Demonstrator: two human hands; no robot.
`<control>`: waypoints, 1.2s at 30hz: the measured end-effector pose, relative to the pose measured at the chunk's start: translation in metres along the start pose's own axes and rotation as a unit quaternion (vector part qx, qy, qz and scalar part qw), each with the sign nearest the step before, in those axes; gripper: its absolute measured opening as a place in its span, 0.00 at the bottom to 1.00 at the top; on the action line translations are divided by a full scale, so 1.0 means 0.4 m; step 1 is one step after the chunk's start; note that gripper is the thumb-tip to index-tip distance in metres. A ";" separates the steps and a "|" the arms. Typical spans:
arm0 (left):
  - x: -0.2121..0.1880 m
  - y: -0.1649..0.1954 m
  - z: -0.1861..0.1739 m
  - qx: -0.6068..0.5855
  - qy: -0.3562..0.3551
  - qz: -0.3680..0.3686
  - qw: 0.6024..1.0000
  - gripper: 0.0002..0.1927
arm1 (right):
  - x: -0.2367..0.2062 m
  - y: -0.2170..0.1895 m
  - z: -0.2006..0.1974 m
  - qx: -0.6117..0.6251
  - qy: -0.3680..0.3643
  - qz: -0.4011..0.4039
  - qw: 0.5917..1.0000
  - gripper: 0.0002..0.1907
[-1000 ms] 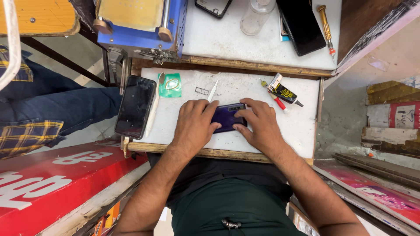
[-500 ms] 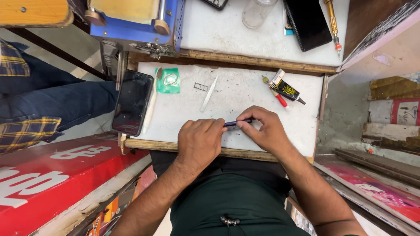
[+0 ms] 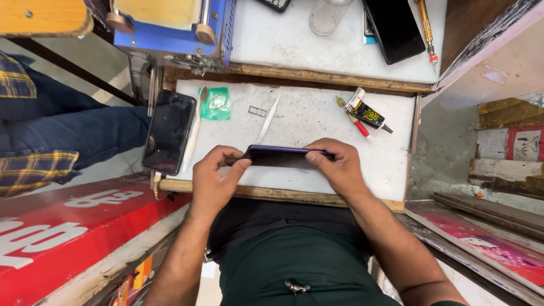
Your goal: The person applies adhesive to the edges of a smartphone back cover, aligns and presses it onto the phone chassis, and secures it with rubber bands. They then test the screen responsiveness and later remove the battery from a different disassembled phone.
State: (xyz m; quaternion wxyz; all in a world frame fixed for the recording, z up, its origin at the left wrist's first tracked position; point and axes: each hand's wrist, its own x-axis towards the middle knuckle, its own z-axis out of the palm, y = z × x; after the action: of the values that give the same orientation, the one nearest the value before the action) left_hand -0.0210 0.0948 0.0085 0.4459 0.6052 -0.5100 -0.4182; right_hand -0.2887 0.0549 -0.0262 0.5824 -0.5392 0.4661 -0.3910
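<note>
centre of frame: purple phone [image 3: 286,156] tilted on edge above the white board [image 3: 317,119], pinched at its ends by left hand [image 3: 215,175] and right hand [image 3: 337,167]. best kept level, with even pressure and fingertips off the seam.

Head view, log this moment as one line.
left hand grips phone left end | right hand grips right end | phone edge-up over white bench
</note>
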 end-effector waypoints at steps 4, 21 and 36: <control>-0.011 0.016 0.000 -0.070 0.062 0.069 0.993 0.07 | 0.017 0.012 0.018 0.096 -0.039 0.046 0.994 0.12; 0.003 0.123 0.097 0.022 0.035 0.315 0.948 0.13 | 0.053 -0.039 0.033 0.184 -0.078 -0.091 0.976 0.18; -0.026 0.030 0.171 -0.011 0.038 0.134 0.990 0.21 | 0.026 0.007 -0.073 0.309 -0.024 0.119 0.943 0.26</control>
State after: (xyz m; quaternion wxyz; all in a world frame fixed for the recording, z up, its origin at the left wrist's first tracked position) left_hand -0.0910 0.0965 0.0035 0.5233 0.5420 -0.5648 -0.3368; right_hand -0.3142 0.0377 -0.0298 0.7736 -0.2828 0.3692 -0.4303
